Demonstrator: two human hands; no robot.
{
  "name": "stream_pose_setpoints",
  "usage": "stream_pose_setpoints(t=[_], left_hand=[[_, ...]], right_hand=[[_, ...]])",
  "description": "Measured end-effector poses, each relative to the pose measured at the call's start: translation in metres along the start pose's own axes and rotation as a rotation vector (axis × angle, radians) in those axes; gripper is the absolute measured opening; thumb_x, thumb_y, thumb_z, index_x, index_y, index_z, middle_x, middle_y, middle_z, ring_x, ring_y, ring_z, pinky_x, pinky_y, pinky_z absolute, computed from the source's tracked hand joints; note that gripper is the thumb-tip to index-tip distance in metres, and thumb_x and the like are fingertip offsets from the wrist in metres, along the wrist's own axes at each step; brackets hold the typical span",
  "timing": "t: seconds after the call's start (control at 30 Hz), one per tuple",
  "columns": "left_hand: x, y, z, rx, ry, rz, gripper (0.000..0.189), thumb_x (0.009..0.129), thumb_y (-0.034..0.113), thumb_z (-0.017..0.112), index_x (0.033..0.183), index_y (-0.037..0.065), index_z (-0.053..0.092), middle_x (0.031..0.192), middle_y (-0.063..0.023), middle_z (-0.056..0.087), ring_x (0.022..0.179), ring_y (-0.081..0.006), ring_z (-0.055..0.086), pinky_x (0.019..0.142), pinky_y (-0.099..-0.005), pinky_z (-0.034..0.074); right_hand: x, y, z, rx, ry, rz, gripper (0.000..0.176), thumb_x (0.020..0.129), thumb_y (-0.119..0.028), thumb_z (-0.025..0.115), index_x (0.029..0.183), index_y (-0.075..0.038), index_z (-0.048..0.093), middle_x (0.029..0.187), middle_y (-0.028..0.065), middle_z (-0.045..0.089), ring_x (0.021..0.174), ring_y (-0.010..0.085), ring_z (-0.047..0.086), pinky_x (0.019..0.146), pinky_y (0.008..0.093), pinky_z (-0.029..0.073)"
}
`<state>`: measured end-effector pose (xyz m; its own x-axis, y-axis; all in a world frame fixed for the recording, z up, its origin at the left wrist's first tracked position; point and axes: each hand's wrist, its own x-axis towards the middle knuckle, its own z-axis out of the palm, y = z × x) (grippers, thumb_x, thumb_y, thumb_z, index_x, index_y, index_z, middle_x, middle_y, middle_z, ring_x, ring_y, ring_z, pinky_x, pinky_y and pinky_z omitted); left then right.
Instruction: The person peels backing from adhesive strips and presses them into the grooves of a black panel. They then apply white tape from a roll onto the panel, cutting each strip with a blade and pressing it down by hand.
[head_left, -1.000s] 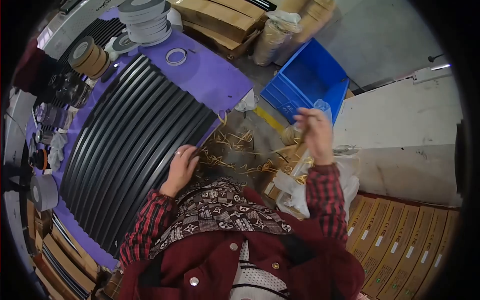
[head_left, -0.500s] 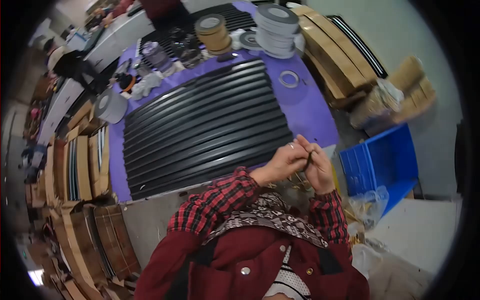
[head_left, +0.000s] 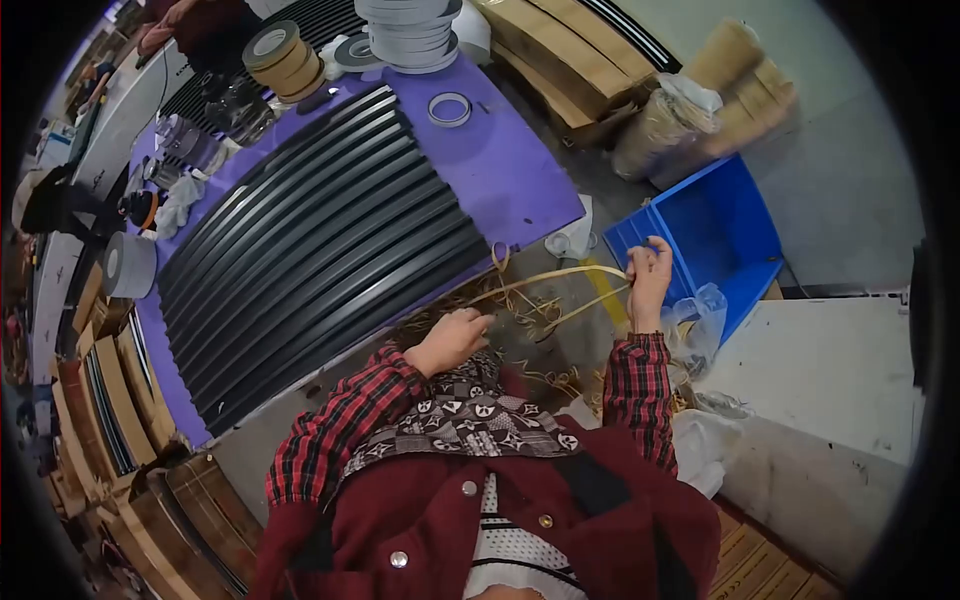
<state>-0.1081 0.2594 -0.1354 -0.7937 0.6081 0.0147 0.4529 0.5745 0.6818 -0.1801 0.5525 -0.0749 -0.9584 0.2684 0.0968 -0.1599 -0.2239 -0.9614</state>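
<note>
My right hand is raised near the blue bin, its fingers closed on a thin yellowish strip. From there the strip stretches left and loops down past the table's corner. My left hand is beside the table's near edge with curled fingers; whatever may be between them is too small to make out. Just beyond it, black ribbed strips lie side by side on the purple tabletop.
Rolls of tape and a grey stack of rolls stand at the table's far side, near a loose tape ring. A blue bin is at the right. Discarded yellowish strips litter the floor. Cardboard boxes stand behind.
My hands were together at the table's near right corner and are now apart. The right one holds a long yellowish strip. The view has swung to the right.
</note>
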Motion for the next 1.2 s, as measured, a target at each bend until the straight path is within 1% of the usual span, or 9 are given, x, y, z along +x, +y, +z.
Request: stream_pose_setpoints(t=[0.17,0.43,0.6,0.7,0.77,0.83,0.87,1.0,1.2], left_hand=[[-0.093,-0.057,-0.01,0.074,-0.068,-0.496,0.032,0.071,0.015,0.056,0.1,0.002,0.052,0.09,-0.0198,0.055,0.087,-0.0334,0.052,0.075,-0.0398,0.043],[-0.267,-0.06,0.003,0.106,0.151,-1.125,0.032,0.073,0.019,0.054,0.099,0.001,0.052,0.088,-0.0212,0.054,0.086,-0.0359,0.051,0.074,-0.0415,0.042],[-0.299,-0.064,0.017,0.116,0.628,-1.32,0.037,0.072,0.016,0.056,0.106,0.004,0.048,0.094,-0.0195,0.052,0.087,-0.0353,0.05,0.075,-0.0419,0.041],[-0.302,-0.077,0.004,0.35,0.8,-1.312,0.042,0.071,0.014,0.057,0.11,0.007,0.045,0.106,-0.0171,0.046,0.095,-0.0337,0.046,0.077,-0.0409,0.04],[-0.313,-0.094,-0.011,0.461,0.815,-1.275,0.045,0.07,0.015,0.059,0.112,0.009,0.044,0.109,-0.0159,0.043,0.098,-0.0326,0.043,0.079,-0.0406,0.038],[-0.326,-0.103,-0.027,0.564,0.826,-1.223,0.048,0.07,0.015,0.06,0.114,0.012,0.043,0.112,-0.0147,0.04,0.101,-0.0315,0.04,0.081,-0.0404,0.037],[-0.334,-0.106,-0.037,0.629,0.758,-1.172,0.049,0.068,0.016,0.061,0.114,0.014,0.043,0.112,-0.0142,0.04,0.101,-0.0306,0.04,0.081,-0.0402,0.036],[-0.362,-0.131,-0.059,0.655,0.558,-0.898,0.056,0.062,0.021,0.066,0.114,0.02,0.046,0.109,-0.0116,0.041,0.102,-0.0275,0.039,0.086,-0.0397,0.03],[-0.374,-0.144,-0.08,0.537,0.496,-0.704,0.061,0.058,0.022,0.069,0.114,0.019,0.047,0.102,-0.0107,0.042,0.099,-0.0279,0.039,0.089,-0.0437,0.027]], right_hand=[[0.011,0.087,-0.01,-0.43,-0.279,0.483,0.036,0.081,-0.012,0.052,0.112,-0.003,0.036,0.073,0.0051,0.056,0.055,0.0069,0.047,0.048,0.0195,0.036],[0.037,0.193,0.033,-0.558,-0.187,0.417,0.03,0.081,-0.013,0.054,0.102,-0.004,0.034,0.068,0.0079,0.052,0.05,0.0101,0.047,0.041,0.0215,0.038],[0.062,0.222,0.015,-0.841,-0.163,0.425,0.039,0.075,-0.023,0.06,0.102,-0.005,0.037,0.074,0.0127,0.055,0.06,0.0204,0.053,0.052,0.0301,0.042],[0.067,0.207,0.017,-1.352,-0.21,0.176,0.05,0.07,-0.033,0.064,0.102,-0.003,0.039,0.086,0.0176,0.054,0.08,0.0297,0.052,0.072,0.0358,0.041],[0.058,0.192,0.031,-1.402,-0.171,0.141,0.046,0.071,-0.031,0.063,0.101,-0.003,0.041,0.086,0.0173,0.052,0.083,0.0303,0.051,0.073,0.038,0.039],[0.023,0.146,0.071,-1.583,-0.21,-0.196,0.035,0.075,-0.022,0.059,0.098,-0.001,0.043,0.086,0.0175,0.051,0.08,0.0279,0.051,0.069,0.0374,0.04],[0.013,0.162,0.069,-1.242,-0.365,-0.216,0.032,0.075,-0.019,0.059,0.098,-0.003,0.045,0.081,0.013,0.052,0.074,0.0224,0.051,0.066,0.0334,0.041],[-0.11,0.147,0.166,-0.948,-0.752,0.073,0.043,0.073,-0.013,0.062,0.11,-0.011,0.04,0.07,0.0051,0.054,0.062,0.0136,0.052,0.059,0.027,0.043],[-0.135,0.167,0.221,-1.036,-0.466,0.25,0.043,0.07,-0.012,0.066,0.105,-0.005,0.041,0.069,0.0081,0.056,0.06,0.0177,0.055,0.059,0.028,0.044]])
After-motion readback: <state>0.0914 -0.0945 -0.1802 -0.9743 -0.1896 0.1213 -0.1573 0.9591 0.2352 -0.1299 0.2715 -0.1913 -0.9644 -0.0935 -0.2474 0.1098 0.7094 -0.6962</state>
